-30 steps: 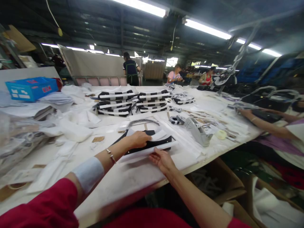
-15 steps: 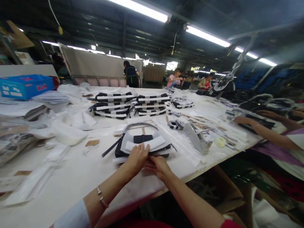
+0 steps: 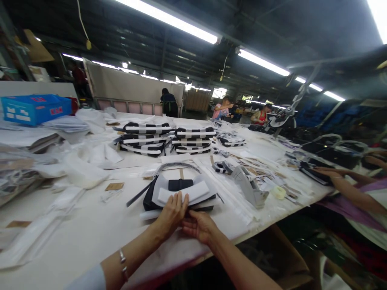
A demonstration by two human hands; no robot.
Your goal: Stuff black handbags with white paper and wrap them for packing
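A black handbag [image 3: 149,198] lies on the table in front of me, its looped handle [image 3: 178,165] toward the far side. White sheet padding and a curved white foam strip [image 3: 196,191] rest on its upper face, around a black flap [image 3: 180,185]. My left hand [image 3: 173,211] holds the strip's near edge, fingers on top and thumb out of sight. At the bag's near edge is my right hand [image 3: 199,227], palm turned up, thumb above and fingers curled below; its exact grip is partly hidden. A second white strip [image 3: 149,215] sticks out beneath the bag.
Stacks of black bags with white strips [image 3: 146,139] stand farther back. To the right are a grey tape dispenser [image 3: 249,187] and a yellowish tape roll [image 3: 278,192]. A blue box [image 3: 36,109] and crumpled white wrapping [image 3: 81,169] occupy the left. A co-worker's hands [image 3: 329,174] work at far right.
My view has tilted up slightly. Both hands stay at the bag's near edge with little visible movement. The co-worker at right has shifted a dark item.
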